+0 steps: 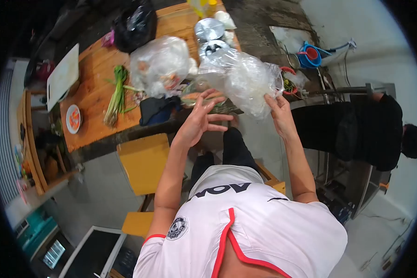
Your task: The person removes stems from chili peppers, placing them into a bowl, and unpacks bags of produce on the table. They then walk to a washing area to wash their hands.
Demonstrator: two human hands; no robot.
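My right hand (279, 113) pinches the edge of a clear plastic bag (250, 83), which hangs crumpled over the table's near right corner. My left hand (203, 116) is open with fingers spread, holding nothing, to the left of that bag. Behind the left hand, something orange and green (201, 96) shows at the table edge, partly hidden by the fingers. A dark blue cloth-like item (158, 110) lies left of this hand. Beyond it sits another clear bag (160, 62) with reddish contents I cannot make out.
On the wooden table (90, 118) are green onions (117, 92), a white bowl (73, 119) with orange pieces, a black bag (134, 28) and a round metal lid (209, 29). A yellow stool (144, 162) stands close. Another person (352, 132) is at the right.
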